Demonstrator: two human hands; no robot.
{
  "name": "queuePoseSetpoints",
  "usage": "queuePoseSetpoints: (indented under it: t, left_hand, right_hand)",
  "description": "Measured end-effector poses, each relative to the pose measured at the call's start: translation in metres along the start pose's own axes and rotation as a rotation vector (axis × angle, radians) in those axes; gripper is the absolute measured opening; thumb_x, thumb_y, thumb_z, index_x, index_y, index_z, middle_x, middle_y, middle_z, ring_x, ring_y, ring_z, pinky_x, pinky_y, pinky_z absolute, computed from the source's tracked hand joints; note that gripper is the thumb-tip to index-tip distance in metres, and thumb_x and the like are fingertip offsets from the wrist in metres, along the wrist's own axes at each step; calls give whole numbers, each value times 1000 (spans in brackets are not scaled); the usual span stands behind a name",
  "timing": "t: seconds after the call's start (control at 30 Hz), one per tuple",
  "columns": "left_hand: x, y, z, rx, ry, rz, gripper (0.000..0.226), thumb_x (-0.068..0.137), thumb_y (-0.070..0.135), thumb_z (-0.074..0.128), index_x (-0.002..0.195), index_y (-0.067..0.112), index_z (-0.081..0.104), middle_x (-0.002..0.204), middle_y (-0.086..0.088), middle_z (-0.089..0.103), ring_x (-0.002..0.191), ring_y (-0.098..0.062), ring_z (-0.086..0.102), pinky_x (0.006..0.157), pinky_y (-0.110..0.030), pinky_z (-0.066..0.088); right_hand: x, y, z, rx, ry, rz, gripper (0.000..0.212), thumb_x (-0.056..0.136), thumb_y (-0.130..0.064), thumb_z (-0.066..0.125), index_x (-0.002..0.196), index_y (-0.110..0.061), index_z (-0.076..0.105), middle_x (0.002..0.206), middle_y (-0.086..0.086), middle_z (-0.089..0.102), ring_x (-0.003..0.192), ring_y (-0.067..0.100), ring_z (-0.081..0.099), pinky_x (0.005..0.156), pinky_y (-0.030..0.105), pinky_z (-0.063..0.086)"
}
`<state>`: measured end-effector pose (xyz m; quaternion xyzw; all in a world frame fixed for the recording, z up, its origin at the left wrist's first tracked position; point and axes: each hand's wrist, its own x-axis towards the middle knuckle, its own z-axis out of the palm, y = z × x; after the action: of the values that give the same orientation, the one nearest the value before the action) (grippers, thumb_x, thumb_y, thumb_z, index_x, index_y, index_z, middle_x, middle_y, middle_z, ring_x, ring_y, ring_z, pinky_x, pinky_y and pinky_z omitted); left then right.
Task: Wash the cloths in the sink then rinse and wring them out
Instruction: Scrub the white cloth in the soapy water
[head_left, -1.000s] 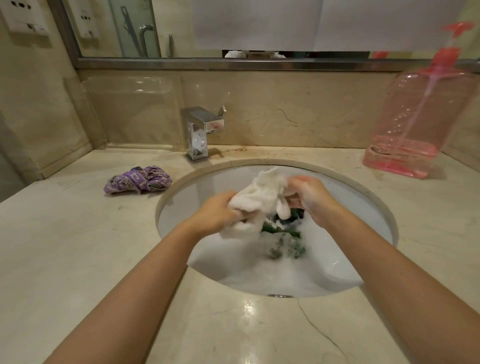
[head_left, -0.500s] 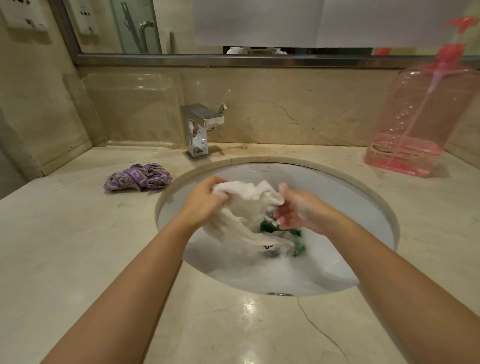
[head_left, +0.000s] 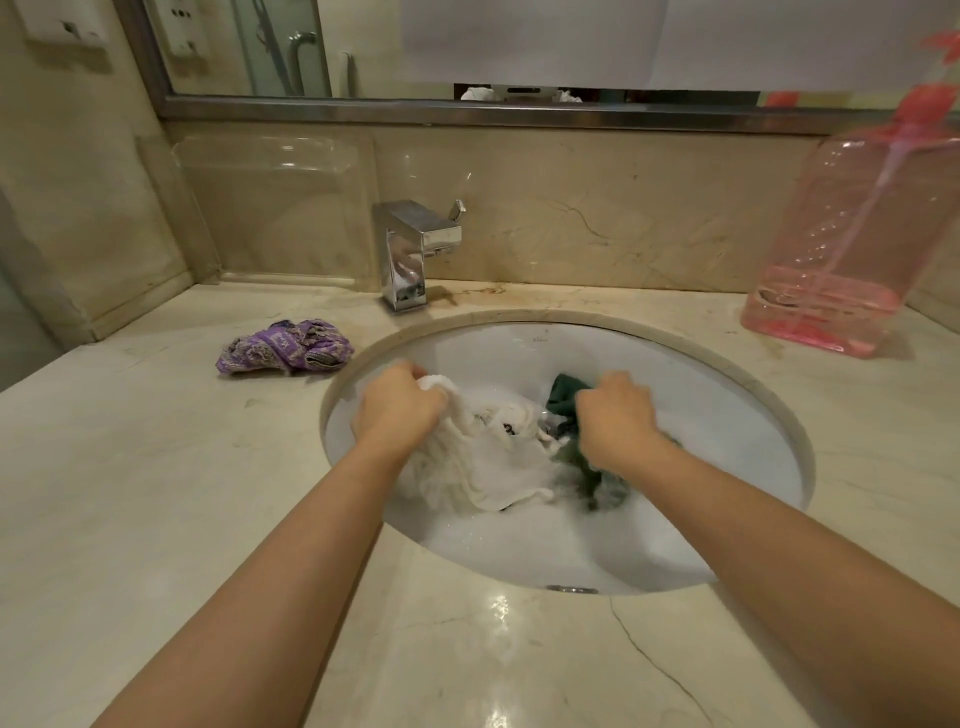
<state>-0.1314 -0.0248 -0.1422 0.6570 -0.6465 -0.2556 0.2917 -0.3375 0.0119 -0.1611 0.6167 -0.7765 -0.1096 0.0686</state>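
- Our left hand (head_left: 397, 410) is down in the round white ceramic sink (head_left: 727, 415), fingers curled tight around a bunched corner of the white terry cloth (head_left: 483, 462).
- The white cloth trails from that fist toward the near side of the basin, lying partly in the sudsy water (head_left: 545, 545).
- Our right hand (head_left: 615, 421) is fisted on the dark green cloth (head_left: 566, 397); one end sticks up beyond the knuckles, the rest sinks into the suds below the wrist.
- The two cloths touch at mid-basin.
- A crumpled purple patterned cloth (head_left: 285, 347) lies on the beige marble desk (head_left: 156, 493), just left of the sink rim.
- The square chrome tap (head_left: 410, 254) stands at the desk's back edge, behind the sink's left part.
- A pink translucent pump bottle (head_left: 852, 249) stands in the back right corner.
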Motion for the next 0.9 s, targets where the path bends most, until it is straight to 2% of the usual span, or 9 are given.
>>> queuePoseSetpoints:
  t: [0.1,0.17,0.27,0.33,0.43,0.57,0.73,0.83,0.9]
  left_hand:
    - [3,3,2,-39,57,-65,32,91,24,54,118,9,46,122,-14,57,114,-34,53,93,-39,43]
    - [6,0,2,-2,65,-103,41,92,22,51,128,4,45,131,-17,53,120,-36,50,95,-40,41]
    - [12,-3,1,28,34,-115,36,89,16,50,123,6,57,129,-18,56,119,-36,51,94,-39,42]
    - [16,-4,-1,4,31,-127,32,86,16,53,116,10,64,127,-18,57,117,-36,52,94,-39,45]
    - [16,-5,-5,-60,70,-162,16,82,18,56,93,19,69,110,-14,63,112,-36,54,88,-35,47]
    - [11,1,-2,-438,27,-97,22,79,-1,57,64,15,54,68,-7,57,80,-31,60,78,-45,56]
    - [8,24,7,-760,-66,64,22,88,-4,58,102,13,59,103,-5,63,105,-25,61,93,-40,53]
    - [3,16,15,-470,-248,84,66,80,-6,65,138,12,37,137,-11,46,130,-30,44,105,-44,42]
    - [-2,16,17,-238,-285,143,99,77,10,77,153,19,14,157,-9,19,144,-29,23,112,-43,30]
  right_hand:
    - [19,-20,12,466,-226,-253,38,94,-6,45,128,-11,59,125,4,47,116,28,50,93,31,44]
    - [29,-31,22,461,-358,-327,40,90,-3,45,128,-9,55,127,4,48,115,28,51,96,35,46]
    - [38,-37,32,350,-334,-363,35,94,-9,46,128,-4,52,144,13,35,125,33,43,103,42,40]
    - [39,-36,30,446,-260,-318,35,99,-14,45,130,3,51,139,18,44,121,36,47,99,38,42]
    - [35,-25,15,976,-176,-86,34,100,-19,49,122,4,59,123,17,60,112,33,57,85,35,46]
    - [23,-6,-20,1841,23,103,26,100,-11,47,116,0,64,119,16,63,113,33,58,99,46,48]
    - [8,26,-47,2428,123,2,21,99,-15,47,107,0,59,112,13,57,107,27,57,104,50,42]
    - [5,36,-54,2612,189,-196,21,79,-20,70,85,1,69,101,14,57,98,27,58,97,46,46]
    - [2,36,-58,2455,133,-497,35,72,-27,79,78,3,61,88,13,54,92,26,55,95,39,46]
